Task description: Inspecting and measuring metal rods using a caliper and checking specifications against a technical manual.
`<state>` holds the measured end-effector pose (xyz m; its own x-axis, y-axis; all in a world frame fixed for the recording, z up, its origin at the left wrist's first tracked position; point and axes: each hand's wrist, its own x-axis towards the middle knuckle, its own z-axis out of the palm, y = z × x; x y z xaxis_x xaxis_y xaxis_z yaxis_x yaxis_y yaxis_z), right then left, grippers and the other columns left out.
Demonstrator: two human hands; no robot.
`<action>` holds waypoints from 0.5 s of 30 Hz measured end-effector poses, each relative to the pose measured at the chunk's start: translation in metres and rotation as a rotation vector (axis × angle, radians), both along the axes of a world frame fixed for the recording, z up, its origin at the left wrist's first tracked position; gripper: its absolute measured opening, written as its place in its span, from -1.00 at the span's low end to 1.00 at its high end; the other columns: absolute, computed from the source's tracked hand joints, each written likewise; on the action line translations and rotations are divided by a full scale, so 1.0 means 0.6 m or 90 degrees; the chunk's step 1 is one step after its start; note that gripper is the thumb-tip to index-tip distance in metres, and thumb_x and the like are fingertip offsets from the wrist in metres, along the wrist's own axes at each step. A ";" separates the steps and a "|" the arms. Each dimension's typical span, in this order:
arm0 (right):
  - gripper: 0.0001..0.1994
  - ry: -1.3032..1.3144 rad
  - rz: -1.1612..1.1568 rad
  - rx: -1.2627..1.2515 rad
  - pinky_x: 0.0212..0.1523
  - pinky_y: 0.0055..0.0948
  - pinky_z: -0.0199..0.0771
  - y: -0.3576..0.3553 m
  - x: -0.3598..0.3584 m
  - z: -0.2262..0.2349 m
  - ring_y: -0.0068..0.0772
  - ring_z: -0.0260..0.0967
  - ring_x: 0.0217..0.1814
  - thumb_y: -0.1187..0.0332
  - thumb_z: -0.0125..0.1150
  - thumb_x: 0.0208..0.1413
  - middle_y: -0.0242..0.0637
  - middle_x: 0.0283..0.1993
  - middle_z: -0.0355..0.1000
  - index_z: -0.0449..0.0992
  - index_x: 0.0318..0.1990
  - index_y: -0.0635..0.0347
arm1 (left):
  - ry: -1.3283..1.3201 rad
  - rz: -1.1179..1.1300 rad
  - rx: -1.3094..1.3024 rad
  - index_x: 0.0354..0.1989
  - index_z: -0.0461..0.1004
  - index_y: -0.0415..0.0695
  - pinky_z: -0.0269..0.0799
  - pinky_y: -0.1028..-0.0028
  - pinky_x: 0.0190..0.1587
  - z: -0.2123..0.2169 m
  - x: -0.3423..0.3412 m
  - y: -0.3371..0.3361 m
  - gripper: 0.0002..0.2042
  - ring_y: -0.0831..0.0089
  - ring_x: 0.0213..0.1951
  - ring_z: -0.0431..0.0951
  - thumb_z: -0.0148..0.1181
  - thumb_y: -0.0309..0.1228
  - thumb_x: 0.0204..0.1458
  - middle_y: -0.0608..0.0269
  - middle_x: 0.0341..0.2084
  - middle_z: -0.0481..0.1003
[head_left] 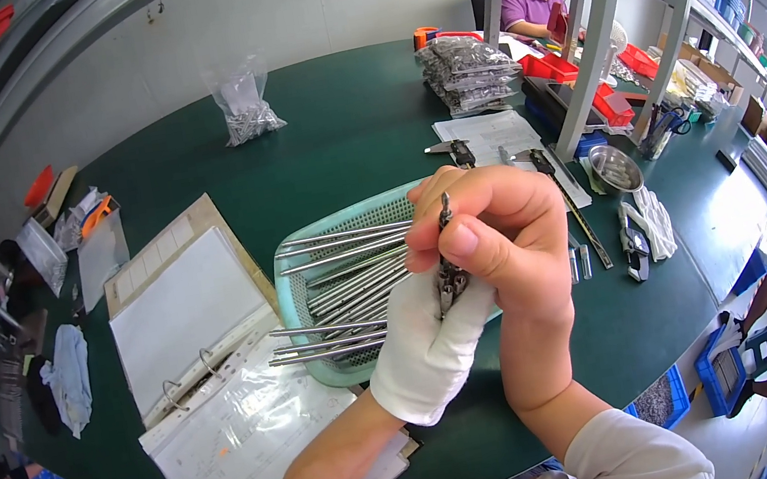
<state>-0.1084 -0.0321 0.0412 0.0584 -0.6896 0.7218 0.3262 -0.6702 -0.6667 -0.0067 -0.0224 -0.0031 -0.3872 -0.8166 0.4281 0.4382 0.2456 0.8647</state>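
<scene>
My left hand (pixel 422 354) wears a white glove and is closed around several small dark metal parts (pixel 451 287). Just above it, my bare right hand (pixel 512 229) pinches one small shiny metal piece (pixel 445 210) between thumb and fingertips. The exact kind of these parts is too small to make out. Behind and to the left of both hands lies a pale green plastic basket (pixel 285 290), partly hidden by them. Long thin metal rods (pixel 352 295) lie in it, some sticking out over its left rim.
An open ring binder (pixel 184 311) lies left of the basket. Calipers (pixel 460 153) rest on paper sheets behind it. Bagged metal parts (pixel 468 76) are stacked farther back, near a shelf post (pixel 595 25). A metal bowl (pixel 615 171) and white glove (pixel 654 222) lie right. A co-worker (pixel 531 0) sits beyond.
</scene>
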 end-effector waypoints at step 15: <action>-0.75 0.925 -0.431 -0.280 -0.68 -0.56 0.10 0.038 -0.020 0.184 -0.47 0.16 -0.76 0.38 0.29 -0.17 -0.34 -0.80 0.20 0.36 -0.71 0.24 | -0.064 -0.014 -0.002 -0.54 0.25 -0.27 0.12 0.44 -0.55 0.005 -0.006 -0.011 -0.72 0.44 -0.66 0.15 0.01 -0.31 0.07 0.25 -0.76 0.20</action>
<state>-0.1203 -0.0091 0.1515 0.6068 -0.6410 0.4700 -0.7663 -0.6288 0.1318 -0.0101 -0.0293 0.0000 -0.4461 -0.8060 0.3890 0.3550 0.2397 0.9036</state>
